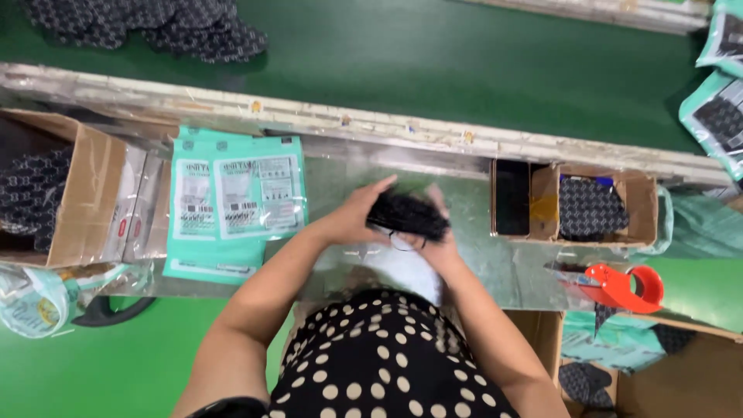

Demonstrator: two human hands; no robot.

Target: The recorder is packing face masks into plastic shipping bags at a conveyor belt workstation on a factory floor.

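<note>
**Both hands on a dark bundle at mid-surface**

At the far left of the metal surface, an open brown cardboard box holds black patterned fabric pieces. Just to its right lies a fanned stack of teal plastic packaging bags with white label panels, flat on the surface. Near the middle, the left hand comes in from the lower left, its fingers curled over the top of a small black patterned fabric bundle. The right hand is under and behind the same bundle, fingers wrapped about it, so both hands grip it together just above the surface, over a white sheet. Further right sits a small open cardboard box with a dark patterned piece inside, and beside its left wall a black flat rectangle. Below it, at the surface's near edge, rests a red tape dispenser. Beyond the surface runs a green conveyor belt.
</note>
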